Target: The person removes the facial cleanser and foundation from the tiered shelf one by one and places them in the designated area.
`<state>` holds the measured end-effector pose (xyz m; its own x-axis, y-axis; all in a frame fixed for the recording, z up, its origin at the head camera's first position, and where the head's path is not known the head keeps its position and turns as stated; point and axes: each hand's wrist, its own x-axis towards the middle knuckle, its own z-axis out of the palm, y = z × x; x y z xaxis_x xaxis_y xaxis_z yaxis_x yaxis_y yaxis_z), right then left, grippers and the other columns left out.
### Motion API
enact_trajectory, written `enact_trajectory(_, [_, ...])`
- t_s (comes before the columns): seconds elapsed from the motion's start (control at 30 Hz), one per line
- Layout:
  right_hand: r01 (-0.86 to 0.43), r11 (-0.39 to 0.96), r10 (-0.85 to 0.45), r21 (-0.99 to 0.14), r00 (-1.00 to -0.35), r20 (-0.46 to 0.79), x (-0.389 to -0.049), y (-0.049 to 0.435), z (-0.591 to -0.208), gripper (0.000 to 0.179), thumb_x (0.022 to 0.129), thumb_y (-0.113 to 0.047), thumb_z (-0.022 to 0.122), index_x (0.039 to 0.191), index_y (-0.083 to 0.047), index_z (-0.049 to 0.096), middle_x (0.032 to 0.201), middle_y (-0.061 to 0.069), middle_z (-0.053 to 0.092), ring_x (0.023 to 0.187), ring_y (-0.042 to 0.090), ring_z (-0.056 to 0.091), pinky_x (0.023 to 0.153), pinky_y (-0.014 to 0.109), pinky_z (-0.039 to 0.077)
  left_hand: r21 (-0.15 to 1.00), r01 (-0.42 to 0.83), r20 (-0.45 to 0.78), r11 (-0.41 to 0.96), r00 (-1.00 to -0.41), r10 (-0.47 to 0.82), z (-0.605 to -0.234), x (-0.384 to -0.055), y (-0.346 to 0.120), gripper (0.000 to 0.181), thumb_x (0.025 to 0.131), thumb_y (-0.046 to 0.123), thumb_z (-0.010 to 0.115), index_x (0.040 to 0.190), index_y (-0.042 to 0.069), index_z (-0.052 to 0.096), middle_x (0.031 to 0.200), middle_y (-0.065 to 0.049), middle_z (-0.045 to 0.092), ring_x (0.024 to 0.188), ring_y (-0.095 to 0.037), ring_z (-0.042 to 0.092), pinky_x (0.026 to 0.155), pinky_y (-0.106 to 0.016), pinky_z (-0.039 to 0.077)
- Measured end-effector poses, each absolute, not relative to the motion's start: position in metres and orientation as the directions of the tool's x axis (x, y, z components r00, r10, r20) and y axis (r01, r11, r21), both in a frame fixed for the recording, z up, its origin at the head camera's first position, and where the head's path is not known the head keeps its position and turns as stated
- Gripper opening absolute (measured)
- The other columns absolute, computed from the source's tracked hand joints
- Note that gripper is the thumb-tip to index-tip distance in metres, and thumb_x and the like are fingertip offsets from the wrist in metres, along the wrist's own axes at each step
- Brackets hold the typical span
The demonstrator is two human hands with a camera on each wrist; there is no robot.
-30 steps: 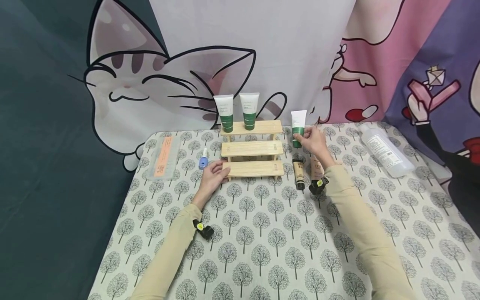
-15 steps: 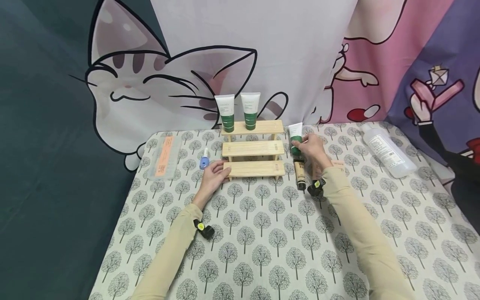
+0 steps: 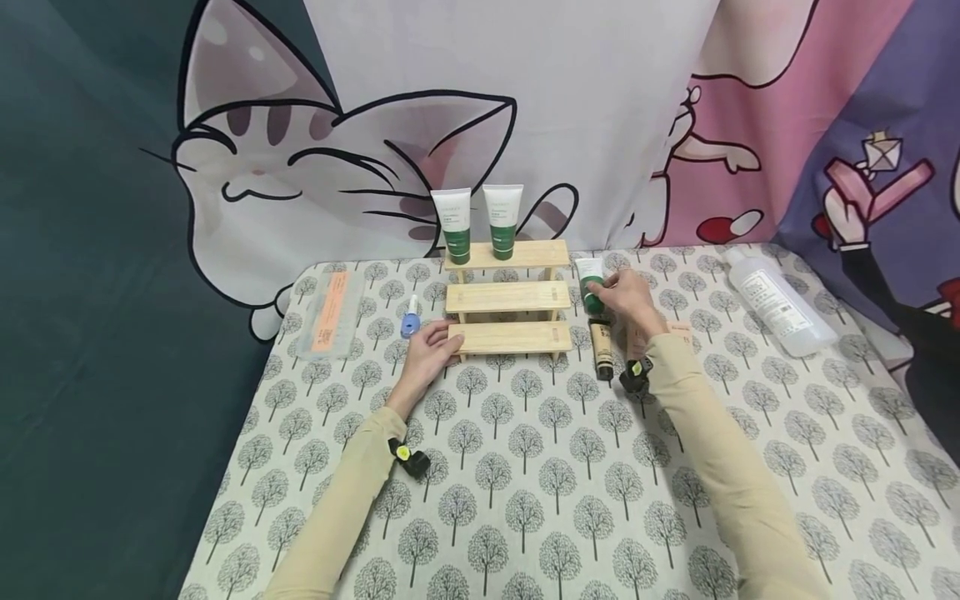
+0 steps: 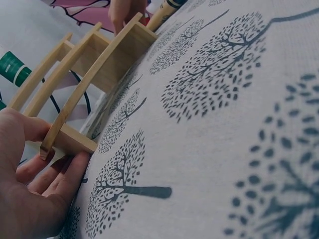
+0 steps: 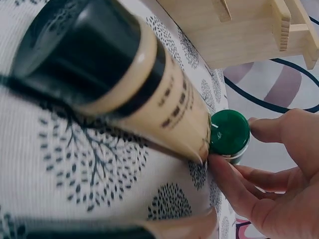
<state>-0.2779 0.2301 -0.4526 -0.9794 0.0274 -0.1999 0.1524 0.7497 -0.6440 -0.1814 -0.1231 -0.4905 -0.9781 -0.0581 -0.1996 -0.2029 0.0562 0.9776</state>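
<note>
My left hand (image 3: 426, 360) grips the left end of the bottom step of a three-tier wooden display stand (image 3: 510, 296); in the left wrist view the thumb lies over the step's end and the fingers reach under it. My right hand (image 3: 630, 298) pinches a white-and-green squeeze tube (image 3: 590, 269) at the table, just right of the stand. Its green cap (image 5: 229, 132) points toward the right wrist camera, between thumb and fingers. Two similar tubes, one left (image 3: 452, 225) and one right (image 3: 503, 221), stand cap-down on the top step.
A beige tube with a black cap (image 3: 602, 350) lies just in front of the held tube. Beside it, another pinkish tube (image 3: 636, 337) is partly hidden by the right arm. A clear bottle (image 3: 780, 304) lies far right. Left are a small blue bottle (image 3: 410, 323) and a clear flat case (image 3: 330, 317).
My right hand has lowered the white-and-green tube from nearly upright, and its white end has tipped back toward the table. My left hand has stayed on the stand.
</note>
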Motion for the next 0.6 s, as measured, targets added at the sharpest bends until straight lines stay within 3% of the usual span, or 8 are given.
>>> enact_trajectory(0.13, [0.165, 0.734, 0.003, -0.659, -0.971, -0.241, -0.274, 0.235, -0.444, 0.061, 0.102, -0.043, 0.058, 0.133, 0.010, 0.054, 0.122, 0.031, 0.064, 0.094, 0.033, 0.070, 0.090, 0.044, 0.060, 0.976, -0.207, -0.204, 0.063, -0.977, -0.058, -0.489, -0.182, -0.123, 0.047, 0.092, 0.008, 0.071, 0.136, 0.001, 0.058, 0.129, -0.025, 0.065, 0.088, -0.014, 0.070, 0.076, -0.024, 0.065])
enact_trajectory(0.27, [0.155, 0.728, -0.005, -0.668, -0.973, -0.231, -0.273, 0.238, -0.434, 0.059, 0.102, -0.041, 0.058, 0.133, 0.010, 0.054, 0.126, 0.032, 0.062, 0.104, 0.039, 0.067, 0.097, 0.052, 0.057, 0.976, -0.206, -0.203, 0.064, -0.978, -0.057, -0.489, -0.181, -0.123, 0.047, 0.093, 0.008, 0.071, 0.137, 0.001, 0.057, 0.129, -0.025, 0.065, 0.088, -0.014, 0.070, 0.076, -0.024, 0.065])
enact_trajectory(0.43, [0.090, 0.733, -0.011, -0.675, -0.989, -0.144, -0.273, 0.238, -0.419, 0.052, 0.101, -0.038, 0.059, 0.127, 0.007, 0.058, 0.128, 0.032, 0.061, 0.114, 0.044, 0.059, 0.100, 0.056, 0.054, 0.977, -0.210, -0.208, 0.028, -0.977, -0.051, -0.491, -0.182, -0.124, 0.046, 0.093, 0.006, 0.070, 0.137, 0.000, 0.057, 0.130, -0.027, 0.064, 0.086, -0.011, 0.069, 0.078, -0.024, 0.065])
enact_trajectory(0.6, [0.024, 0.720, -0.001, -0.694, -0.999, -0.036, -0.274, 0.233, -0.405, 0.049, 0.100, -0.035, 0.061, 0.127, 0.005, 0.060, 0.125, 0.030, 0.064, 0.113, 0.043, 0.061, 0.100, 0.055, 0.053, 0.976, -0.219, -0.218, 0.009, -0.975, -0.050, -0.492, -0.183, -0.124, 0.045, 0.093, 0.005, 0.070, 0.137, 0.001, 0.057, 0.131, -0.027, 0.063, 0.086, -0.011, 0.069, 0.079, -0.024, 0.065])
